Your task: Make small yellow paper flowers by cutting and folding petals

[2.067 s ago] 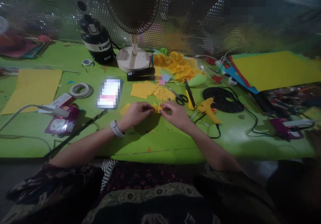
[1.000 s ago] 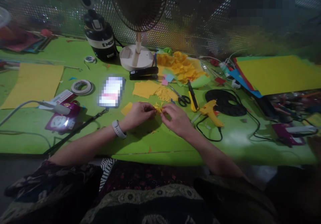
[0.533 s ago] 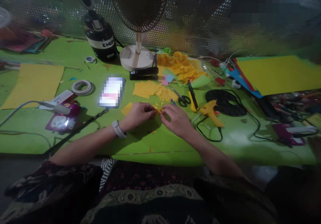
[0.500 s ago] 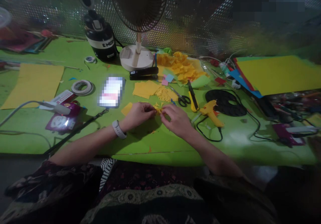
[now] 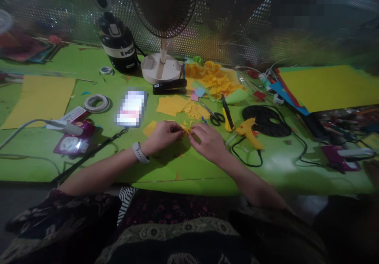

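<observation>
Between my two hands is a small piece of yellow paper [image 5: 186,128] with cut, fringed edges. My left hand [image 5: 165,135], with a pale watch band on its wrist, pinches it from the left. From the right, the fingertips of my right hand [image 5: 208,141] are closed on the same piece. Just beyond lie a stack of yellow paper squares [image 5: 170,105] and a pile of fringed yellow paper pieces [image 5: 196,111]. Scissors [image 5: 217,118], a yellow box cutter [image 5: 227,116] and a yellow glue gun [image 5: 250,133] lie to the right of my hands.
Behind stand a fan [image 5: 161,68], a black bottle [image 5: 120,47], a stapler [image 5: 169,86] and a heap of orange paper petals [image 5: 213,76]. A lit phone [image 5: 132,108], tape roll [image 5: 96,103] and purple power strip [image 5: 74,141] lie left. Coloured sheets [image 5: 334,88] lie right.
</observation>
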Available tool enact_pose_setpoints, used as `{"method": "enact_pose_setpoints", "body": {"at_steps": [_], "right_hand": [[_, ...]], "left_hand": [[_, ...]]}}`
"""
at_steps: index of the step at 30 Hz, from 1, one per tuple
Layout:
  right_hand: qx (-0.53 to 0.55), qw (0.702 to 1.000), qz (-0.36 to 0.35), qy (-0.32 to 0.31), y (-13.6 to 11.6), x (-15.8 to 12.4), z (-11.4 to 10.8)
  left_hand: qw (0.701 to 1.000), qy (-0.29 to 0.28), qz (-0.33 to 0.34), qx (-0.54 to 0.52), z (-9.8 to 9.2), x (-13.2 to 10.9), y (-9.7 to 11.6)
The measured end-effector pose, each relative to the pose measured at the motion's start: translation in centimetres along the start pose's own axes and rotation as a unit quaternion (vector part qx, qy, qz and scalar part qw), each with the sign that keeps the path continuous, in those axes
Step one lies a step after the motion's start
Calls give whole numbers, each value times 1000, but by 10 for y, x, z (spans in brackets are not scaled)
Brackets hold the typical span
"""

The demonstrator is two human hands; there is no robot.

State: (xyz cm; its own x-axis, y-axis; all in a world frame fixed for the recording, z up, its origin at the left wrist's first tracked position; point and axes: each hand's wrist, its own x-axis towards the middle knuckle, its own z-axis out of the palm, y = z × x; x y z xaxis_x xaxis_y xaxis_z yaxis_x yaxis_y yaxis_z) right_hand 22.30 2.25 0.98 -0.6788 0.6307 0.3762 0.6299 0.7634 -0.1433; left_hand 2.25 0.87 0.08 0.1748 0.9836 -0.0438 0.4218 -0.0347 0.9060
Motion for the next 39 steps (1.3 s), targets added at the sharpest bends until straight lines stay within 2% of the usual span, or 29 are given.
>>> {"method": "enact_pose_setpoints", "body": {"at_steps": [20, 27, 33, 39], "right_hand": [[29, 1000, 6, -6, 1, 0, 1], [56, 998, 31, -12, 2, 1, 2], [92, 994, 61, 5, 4, -1, 4], [103, 993, 57, 25, 5, -1, 4]], "left_hand": [[1000, -9, -8, -24, 0, -1, 1], [999, -11, -4, -31, -1, -2, 6], [999, 1, 13, -51, -1, -2, 6], [998, 8, 22, -53, 0, -3, 4]]}}
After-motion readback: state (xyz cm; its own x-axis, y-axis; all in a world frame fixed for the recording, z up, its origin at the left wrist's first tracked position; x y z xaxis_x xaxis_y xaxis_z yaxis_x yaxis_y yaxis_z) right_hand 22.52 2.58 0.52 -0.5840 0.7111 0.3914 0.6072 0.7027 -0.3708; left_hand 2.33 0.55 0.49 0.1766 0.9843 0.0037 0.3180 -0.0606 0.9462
